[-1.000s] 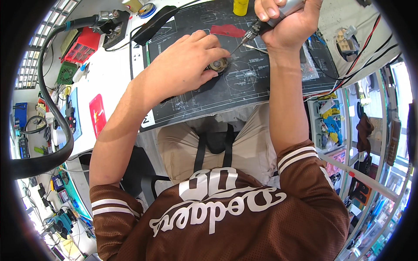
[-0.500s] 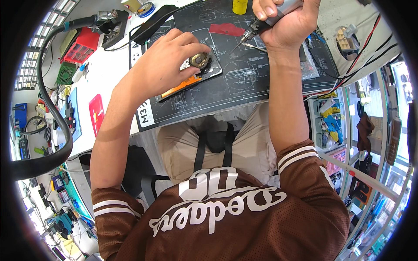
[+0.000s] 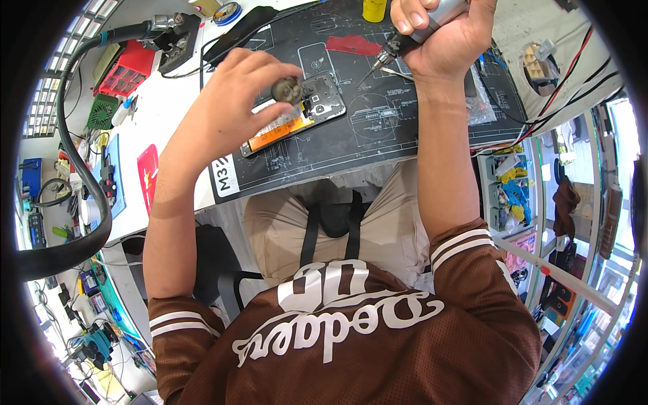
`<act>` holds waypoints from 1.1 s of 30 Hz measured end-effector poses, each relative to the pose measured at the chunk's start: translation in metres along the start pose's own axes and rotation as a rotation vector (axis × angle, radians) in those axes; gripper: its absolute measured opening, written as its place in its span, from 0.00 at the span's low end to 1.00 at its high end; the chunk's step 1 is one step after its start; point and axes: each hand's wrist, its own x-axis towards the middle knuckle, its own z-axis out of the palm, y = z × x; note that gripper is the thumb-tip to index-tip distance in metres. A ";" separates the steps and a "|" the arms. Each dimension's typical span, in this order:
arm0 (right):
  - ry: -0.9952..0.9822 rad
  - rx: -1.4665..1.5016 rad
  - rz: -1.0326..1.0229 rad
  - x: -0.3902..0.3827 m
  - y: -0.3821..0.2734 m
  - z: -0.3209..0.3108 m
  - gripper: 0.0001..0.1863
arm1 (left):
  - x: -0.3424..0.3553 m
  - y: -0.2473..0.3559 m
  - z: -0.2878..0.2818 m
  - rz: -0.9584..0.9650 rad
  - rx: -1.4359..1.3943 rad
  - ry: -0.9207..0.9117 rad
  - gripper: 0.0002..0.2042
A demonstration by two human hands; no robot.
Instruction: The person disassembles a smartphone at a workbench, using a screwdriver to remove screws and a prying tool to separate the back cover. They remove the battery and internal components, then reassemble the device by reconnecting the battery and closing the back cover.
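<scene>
My left hand is closed round a short, dark, brass-coloured round piece, pinched between thumb and fingers; its exact kind I cannot make out. Just beneath it, an opened phone lies on the black mat, with an orange strip along its near side. My right hand grips a grey electric screwdriver with a thin shaft. The shaft's tip points down and left, to the right of the phone; the tool's far end runs out of view.
A red cloth-like piece and a yellow container are on the mat's far part. A red flat item rests on the white table at left. A thick black hose arches at left. Red and black wires hang at right.
My left hand has moved left with the round piece, off the phone's upper part, so more of the phone shows. My right hand and the screwdriver are almost still.
</scene>
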 end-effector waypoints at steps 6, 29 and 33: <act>0.021 0.001 0.025 -0.002 0.001 0.001 0.31 | 0.010 -0.009 0.009 0.028 -0.013 0.030 0.23; 0.033 0.006 0.031 -0.003 0.002 -0.001 0.31 | 0.048 0.001 0.029 0.144 0.119 0.027 0.22; 0.021 0.010 0.024 -0.004 0.002 -0.001 0.31 | 0.048 -0.007 0.023 0.108 0.080 0.085 0.22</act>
